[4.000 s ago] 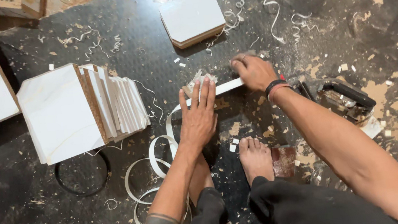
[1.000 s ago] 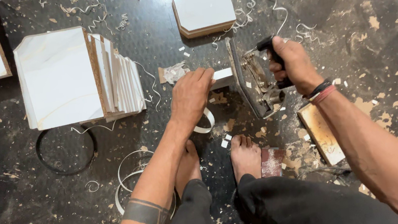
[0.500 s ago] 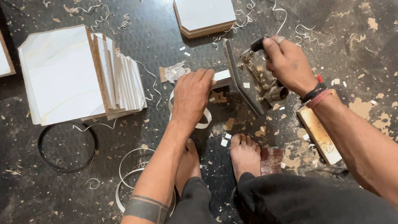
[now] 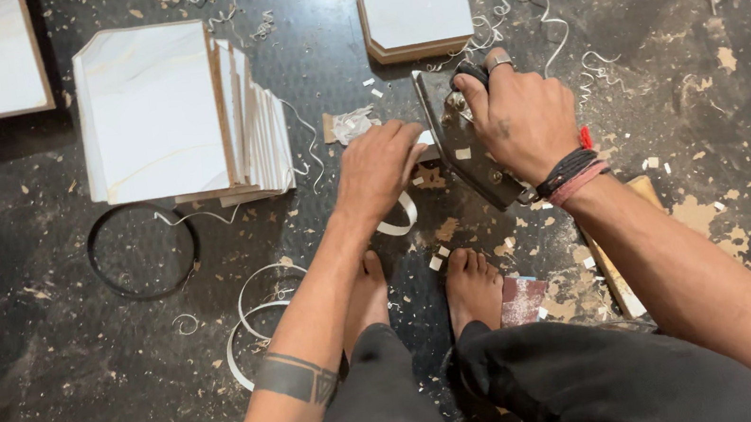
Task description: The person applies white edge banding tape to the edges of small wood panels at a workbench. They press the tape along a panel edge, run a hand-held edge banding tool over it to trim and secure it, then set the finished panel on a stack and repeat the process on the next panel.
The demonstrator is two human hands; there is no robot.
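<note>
— Head view: where?
— Right hand (image 4: 522,121) clenched on dark iron (image 4: 463,143), long axis eleven-to-five. Left hand (image 4: 377,171) at nine o'clock, pressing flat, released, on white panel edge (image 4: 427,138) just beside iron.

Dark floor (image 4: 57,412), dusty: stacked white panels (image 4: 154,114), small board (image 4: 415,8), shavings (image 4: 506,28), black ring (image 4: 144,251).
</note>
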